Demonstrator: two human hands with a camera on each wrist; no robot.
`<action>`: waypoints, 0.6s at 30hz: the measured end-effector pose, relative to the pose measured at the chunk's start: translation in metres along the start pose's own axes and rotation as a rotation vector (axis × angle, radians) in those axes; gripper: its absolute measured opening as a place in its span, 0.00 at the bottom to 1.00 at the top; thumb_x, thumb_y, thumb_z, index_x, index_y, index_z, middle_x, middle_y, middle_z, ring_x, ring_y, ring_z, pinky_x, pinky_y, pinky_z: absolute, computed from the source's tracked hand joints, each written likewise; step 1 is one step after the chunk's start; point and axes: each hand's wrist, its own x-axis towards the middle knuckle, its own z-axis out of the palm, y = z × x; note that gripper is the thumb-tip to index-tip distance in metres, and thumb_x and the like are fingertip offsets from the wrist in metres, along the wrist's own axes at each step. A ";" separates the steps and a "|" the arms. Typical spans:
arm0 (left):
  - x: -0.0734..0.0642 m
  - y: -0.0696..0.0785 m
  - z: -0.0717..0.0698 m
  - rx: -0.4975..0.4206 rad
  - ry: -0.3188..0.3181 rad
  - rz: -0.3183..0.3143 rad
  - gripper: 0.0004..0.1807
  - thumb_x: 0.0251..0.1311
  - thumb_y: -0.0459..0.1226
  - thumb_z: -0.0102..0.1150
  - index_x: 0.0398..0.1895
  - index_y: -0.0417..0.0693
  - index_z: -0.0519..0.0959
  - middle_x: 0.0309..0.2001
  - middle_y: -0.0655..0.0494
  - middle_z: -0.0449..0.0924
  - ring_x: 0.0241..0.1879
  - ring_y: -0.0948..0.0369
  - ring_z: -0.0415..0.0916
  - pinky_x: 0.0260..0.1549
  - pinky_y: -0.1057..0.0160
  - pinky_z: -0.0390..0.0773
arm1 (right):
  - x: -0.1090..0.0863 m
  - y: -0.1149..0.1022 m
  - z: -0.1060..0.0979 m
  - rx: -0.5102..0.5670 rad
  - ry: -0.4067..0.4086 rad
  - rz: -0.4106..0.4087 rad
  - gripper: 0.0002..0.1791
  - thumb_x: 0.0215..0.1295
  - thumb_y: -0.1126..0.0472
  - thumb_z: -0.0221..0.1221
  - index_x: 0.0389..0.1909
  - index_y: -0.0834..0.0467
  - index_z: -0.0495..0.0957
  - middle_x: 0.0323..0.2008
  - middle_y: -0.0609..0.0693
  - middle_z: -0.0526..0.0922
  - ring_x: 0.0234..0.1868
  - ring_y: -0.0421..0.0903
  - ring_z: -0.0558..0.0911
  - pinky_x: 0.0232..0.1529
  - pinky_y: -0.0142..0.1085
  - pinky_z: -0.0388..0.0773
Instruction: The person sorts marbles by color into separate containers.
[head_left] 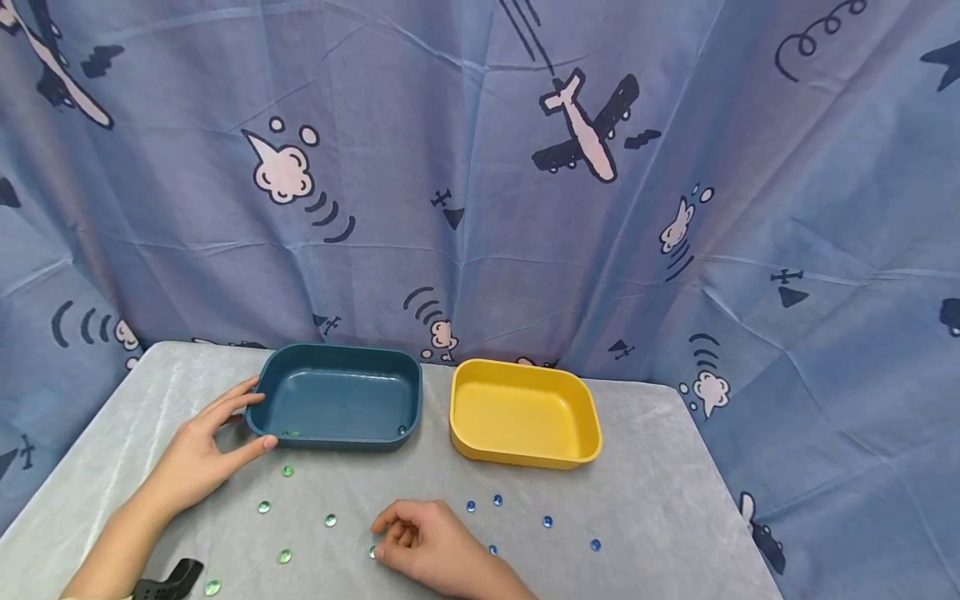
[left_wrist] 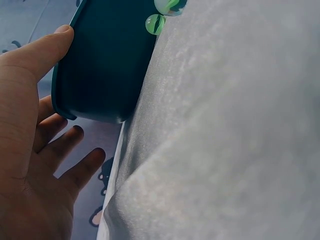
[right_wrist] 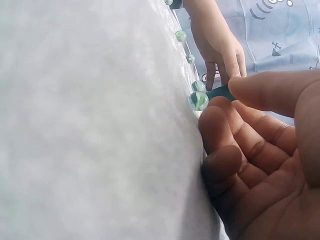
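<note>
My left hand (head_left: 197,458) rests against the left end of a teal plastic bin (head_left: 341,442), thumb at its front corner and fingers along its side. The left wrist view shows the thumb touching the bin's rim (left_wrist: 64,65) and the other fingers spread. A few marbles lie inside the bin, partly hidden by its wall. My right hand (head_left: 435,546) is low over the table, fingers loosely bent. Just by its fingertips sits a green-swirled glass marble (right_wrist: 198,101), and no marble shows between thumb and fingers. Other green marbles (head_left: 285,556) are scattered on the left.
A yellow bin (head_left: 525,457) stands right of the teal one. Several blue marbles (head_left: 547,522) lie in front of it. Pale cloth (head_left: 660,483) covers the table, and a blue printed curtain (head_left: 390,183) hangs behind. A dark band (head_left: 172,579) circles the left wrist.
</note>
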 end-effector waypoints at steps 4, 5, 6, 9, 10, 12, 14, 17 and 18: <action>0.000 0.000 0.000 -0.008 0.001 -0.008 0.37 0.61 0.46 0.83 0.72 0.48 0.80 0.81 0.51 0.69 0.65 0.84 0.65 0.56 0.87 0.68 | 0.001 0.000 -0.001 0.000 -0.018 0.027 0.06 0.70 0.61 0.72 0.45 0.50 0.89 0.29 0.40 0.84 0.26 0.35 0.76 0.27 0.26 0.76; 0.000 0.000 0.000 -0.010 0.002 -0.007 0.37 0.61 0.46 0.83 0.72 0.48 0.80 0.81 0.51 0.69 0.65 0.84 0.64 0.56 0.87 0.68 | 0.001 0.000 -0.001 0.000 -0.026 0.035 0.06 0.70 0.61 0.72 0.45 0.50 0.89 0.29 0.40 0.84 0.26 0.35 0.76 0.28 0.26 0.76; 0.000 0.001 0.000 -0.010 0.002 -0.007 0.37 0.61 0.46 0.83 0.72 0.49 0.80 0.81 0.51 0.69 0.65 0.85 0.64 0.56 0.87 0.67 | 0.001 0.000 -0.001 -0.003 -0.033 0.041 0.06 0.71 0.61 0.72 0.45 0.50 0.89 0.29 0.40 0.84 0.27 0.35 0.77 0.28 0.26 0.76; 0.000 0.001 0.000 -0.010 0.002 0.000 0.37 0.61 0.46 0.83 0.72 0.48 0.80 0.81 0.51 0.69 0.65 0.86 0.63 0.56 0.87 0.67 | 0.002 0.000 -0.001 -0.011 -0.051 0.054 0.06 0.71 0.61 0.72 0.45 0.49 0.89 0.30 0.41 0.85 0.28 0.35 0.78 0.29 0.26 0.76; 0.000 0.001 0.000 -0.009 0.002 0.002 0.37 0.61 0.45 0.84 0.72 0.48 0.80 0.81 0.51 0.69 0.64 0.86 0.63 0.56 0.87 0.67 | 0.002 0.000 -0.001 -0.012 -0.054 0.057 0.06 0.71 0.61 0.72 0.45 0.49 0.89 0.30 0.41 0.85 0.28 0.35 0.78 0.29 0.26 0.76; 0.000 0.001 0.000 -0.008 0.004 0.006 0.36 0.61 0.45 0.84 0.71 0.48 0.80 0.80 0.51 0.69 0.64 0.85 0.65 0.56 0.87 0.68 | 0.003 0.000 -0.001 -0.009 -0.057 0.062 0.06 0.71 0.61 0.73 0.45 0.49 0.89 0.30 0.41 0.85 0.28 0.35 0.78 0.30 0.26 0.77; 0.000 0.000 0.000 -0.009 0.008 0.004 0.36 0.61 0.45 0.84 0.71 0.48 0.81 0.80 0.51 0.70 0.63 0.84 0.66 0.56 0.86 0.68 | 0.003 0.000 -0.001 -0.004 -0.059 0.068 0.06 0.70 0.62 0.73 0.44 0.49 0.89 0.30 0.41 0.85 0.28 0.35 0.78 0.30 0.26 0.77; 0.000 -0.001 0.000 -0.004 0.007 0.005 0.36 0.61 0.45 0.83 0.71 0.47 0.80 0.81 0.51 0.69 0.64 0.84 0.66 0.56 0.86 0.68 | 0.003 0.000 0.000 0.002 -0.064 0.074 0.07 0.70 0.63 0.73 0.44 0.49 0.89 0.29 0.41 0.85 0.29 0.35 0.78 0.30 0.26 0.77; 0.000 -0.002 0.000 -0.002 0.006 0.005 0.36 0.61 0.46 0.83 0.71 0.47 0.80 0.81 0.51 0.69 0.64 0.84 0.66 0.56 0.86 0.68 | 0.003 0.000 0.000 -0.003 -0.066 0.071 0.07 0.70 0.63 0.73 0.44 0.49 0.89 0.29 0.41 0.84 0.29 0.35 0.78 0.30 0.26 0.77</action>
